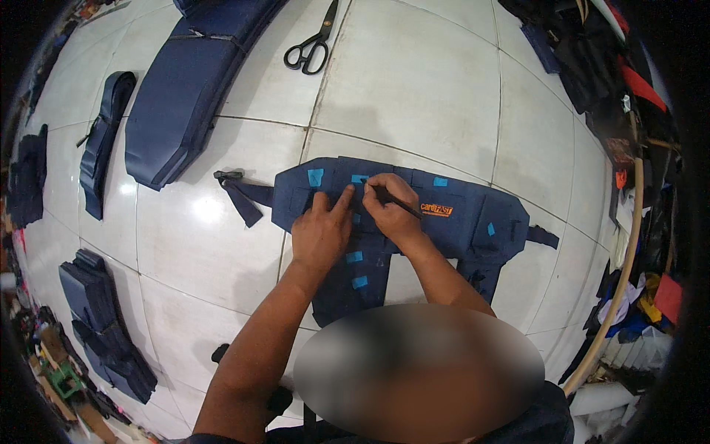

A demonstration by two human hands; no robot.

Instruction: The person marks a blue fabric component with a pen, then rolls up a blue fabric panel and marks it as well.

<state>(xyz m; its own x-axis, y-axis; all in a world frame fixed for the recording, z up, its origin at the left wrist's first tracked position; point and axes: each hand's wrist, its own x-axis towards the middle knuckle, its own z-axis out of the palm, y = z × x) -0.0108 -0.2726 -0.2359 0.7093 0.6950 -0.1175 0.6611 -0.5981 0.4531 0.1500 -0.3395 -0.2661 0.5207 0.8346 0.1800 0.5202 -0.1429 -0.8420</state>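
Observation:
A dark blue fabric piece (473, 218) with straps and several small light-blue squares lies flat on the white tiled floor (414, 81). My left hand (320, 229) presses down on it, index finger stretched toward the upper edge. My right hand (390, 207) is closed around a thin dark pen (396, 200), its tip touching the fabric just beside my left fingertip. An orange patch (436, 209) sits to the right of my right hand.
Black scissors (312, 46) lie at the top centre. A long blue padded panel (188, 81) and a folded blue strap (103, 137) lie upper left. A stack of blue fabric pieces (103, 325) sits lower left. Piled dark material (592, 66) fills the right edge.

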